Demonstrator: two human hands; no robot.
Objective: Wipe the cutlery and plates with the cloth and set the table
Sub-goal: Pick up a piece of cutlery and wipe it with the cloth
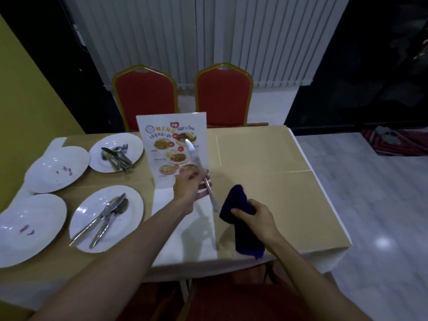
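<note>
On the table (266,158) we see four white plates (106,218) at left, two bearing cutlery (102,222). Our right hand (256,218) clasps the dark blue cloth (240,216) above the near edge. Our left hand (190,188) grips a knife (199,165) mid-handle, blade raised over the menu (172,149).

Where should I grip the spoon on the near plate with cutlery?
Grip the spoon by its handle end, coming from the near-left. The handle overhangs the plate rim there; its bowl points far-right, and a knife lies close alongside, so pinch from above.
</note>
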